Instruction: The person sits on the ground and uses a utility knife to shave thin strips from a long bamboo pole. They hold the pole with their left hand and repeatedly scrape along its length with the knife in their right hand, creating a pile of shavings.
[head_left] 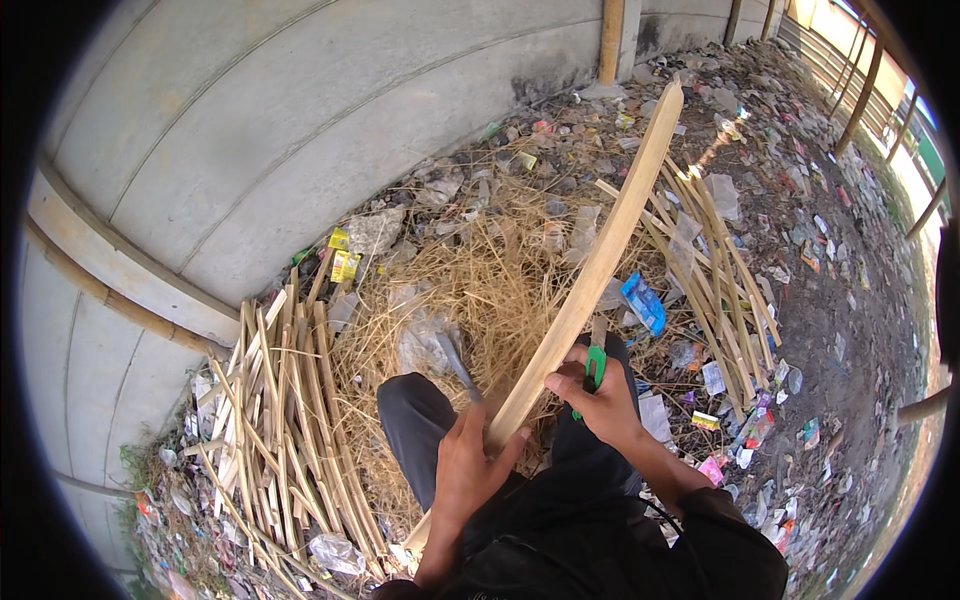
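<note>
A long, pale bamboo strip [600,260] slants from my lap up to the far right, its lower end passing under my left forearm. My left hand [472,465] is closed around the strip's lower part, thumb along its edge. From those same fingers juts a grey knife [456,365], slightly blurred, its handle hidden. My right hand [603,403] pinches the strip farther up, thumb on its face. Also in the right hand is a green-handled cutter [595,370] with a short brownish blade pointing away from me.
Split bamboo strips [290,430] lie heaped on the left, and a smaller bundle [710,280] lies on the right. Dry straw-like shavings [490,260] cover the ground before my knees. Litter, including a blue packet [643,304], is scattered around. A grey concrete wall [300,130] rises beyond.
</note>
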